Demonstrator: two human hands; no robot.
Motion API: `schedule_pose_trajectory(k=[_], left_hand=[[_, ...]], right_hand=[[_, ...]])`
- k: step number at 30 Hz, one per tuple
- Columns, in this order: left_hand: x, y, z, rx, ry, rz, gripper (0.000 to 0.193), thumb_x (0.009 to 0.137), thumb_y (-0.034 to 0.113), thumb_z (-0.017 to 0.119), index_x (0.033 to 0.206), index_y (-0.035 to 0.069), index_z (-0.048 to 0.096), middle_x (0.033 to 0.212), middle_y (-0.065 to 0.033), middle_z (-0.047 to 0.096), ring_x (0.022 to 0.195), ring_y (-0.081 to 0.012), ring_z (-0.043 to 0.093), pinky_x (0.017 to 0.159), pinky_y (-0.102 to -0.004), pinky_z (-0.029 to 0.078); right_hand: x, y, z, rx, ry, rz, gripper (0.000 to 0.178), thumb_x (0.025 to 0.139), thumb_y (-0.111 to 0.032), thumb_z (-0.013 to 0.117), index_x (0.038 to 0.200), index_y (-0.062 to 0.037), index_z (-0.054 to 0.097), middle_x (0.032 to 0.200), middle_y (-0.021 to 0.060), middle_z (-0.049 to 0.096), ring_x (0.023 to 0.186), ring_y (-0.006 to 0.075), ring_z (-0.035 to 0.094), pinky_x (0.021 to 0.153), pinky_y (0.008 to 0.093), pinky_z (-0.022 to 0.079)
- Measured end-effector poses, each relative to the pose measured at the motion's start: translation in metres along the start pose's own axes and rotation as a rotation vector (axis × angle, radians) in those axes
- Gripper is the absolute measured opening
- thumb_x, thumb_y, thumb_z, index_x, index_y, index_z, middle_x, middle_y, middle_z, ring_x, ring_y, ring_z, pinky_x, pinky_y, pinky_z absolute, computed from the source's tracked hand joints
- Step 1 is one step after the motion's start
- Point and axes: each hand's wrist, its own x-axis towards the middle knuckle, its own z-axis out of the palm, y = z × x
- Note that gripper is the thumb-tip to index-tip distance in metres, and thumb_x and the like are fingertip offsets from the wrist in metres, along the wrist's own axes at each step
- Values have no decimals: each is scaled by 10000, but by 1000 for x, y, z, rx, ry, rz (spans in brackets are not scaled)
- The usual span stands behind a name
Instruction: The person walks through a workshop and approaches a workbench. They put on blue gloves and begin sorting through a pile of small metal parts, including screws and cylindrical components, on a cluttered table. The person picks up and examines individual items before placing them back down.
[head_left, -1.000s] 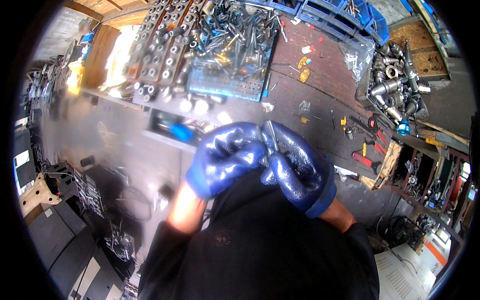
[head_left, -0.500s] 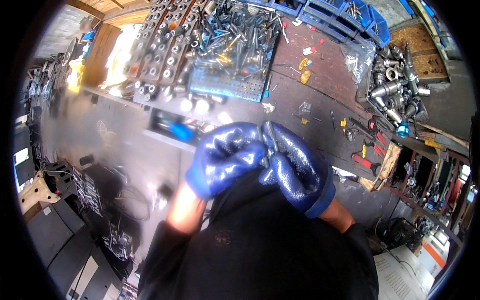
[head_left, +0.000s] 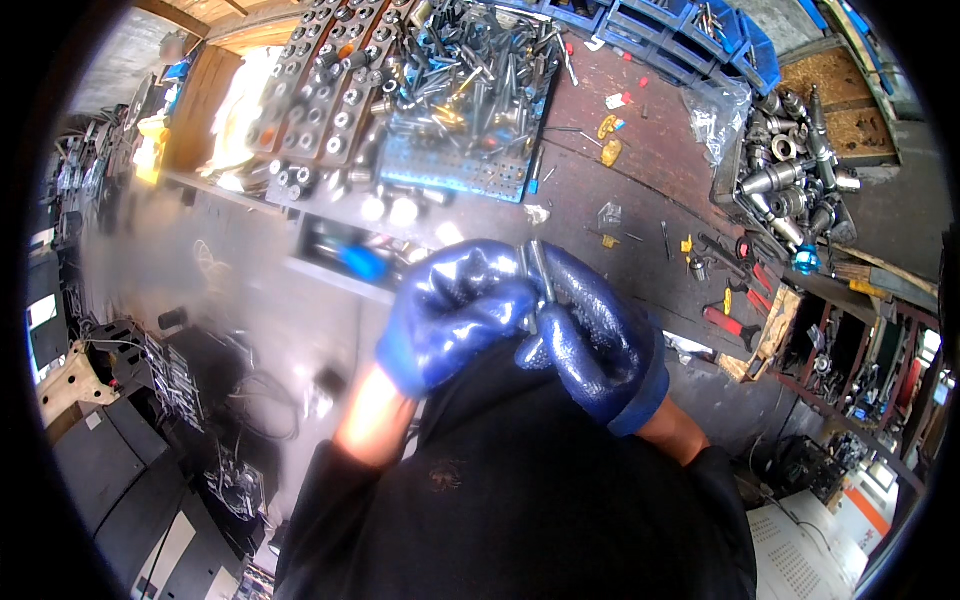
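Both hands wear glossy dark blue coated gloves and meet in front of my chest, near the bench edge. My right hand point(head_left: 608, 345) pinches a slim grey metal tool bit point(head_left: 541, 268) between thumb and fingers, its upper end pointing away from me. Close beside it, my left hand point(head_left: 455, 320) is closed on another thin metal bit point(head_left: 524, 262), mostly covered by the glove. The two bits stand almost parallel; whether they touch I cannot tell. Beyond the hands, a blue perforated tray point(head_left: 450, 180) carries a heap of similar metal bits.
Tool-holder racks point(head_left: 335, 120) stand left of the tray. An open drawer point(head_left: 310, 255) juts out by my left hand. Blue bins point(head_left: 660, 35) line the back. At right are a box of metal tool holders point(head_left: 790, 185), red-handled tools point(head_left: 730, 325) and a wooden box point(head_left: 765, 350).
My left hand has shifted very slightly, its fingers a little higher. Both hands keep their grip on the metal bits, and the bench looks the same.
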Motion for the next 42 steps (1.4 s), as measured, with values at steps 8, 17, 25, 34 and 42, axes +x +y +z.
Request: schedule_pose_trajectory(k=[8,17,25,34,42], left_hand=[[-3,-2,0,-39,39,-23,431,876,157,822,1218,-44,655,1047,-88,735,945,-156,685,855,-310,565],[-2,4,6,-12,48,-26,254,892,40,765,1124,-25,686,1007,-64,721,909,-132,670,825,-298,551],[-2,10,10,4,56,-28,208,888,13,762,1085,-17,700,1000,-54,719,904,-119,669,816,-290,550],[-2,7,10,15,82,16,171,886,13,769,1044,2,703,976,-56,725,853,-115,679,766,-280,559],[-2,7,16,115,129,93,171,877,18,784,1027,7,702,966,-81,731,815,-142,698,711,-275,579]], right_hand=[[0,2,1,-30,0,-3,555,985,-211,699,1492,-94,505,1401,168,622,1296,279,620,1142,451,474],[1,4,1,-63,-22,-26,573,981,-212,703,1498,-85,491,1405,170,618,1296,283,618,1137,448,478],[4,-2,5,-115,-2,-43,569,987,-199,692,1499,-60,485,1327,170,666,1217,274,670,1088,431,516],[9,-11,9,-212,42,-91,600,996,-163,675,1532,-21,448,1186,177,732,1073,268,736,981,394,567],[11,-12,9,-307,66,-183,583,1005,-160,663,1532,-20,456,1195,186,734,1080,272,738,977,393,567]])
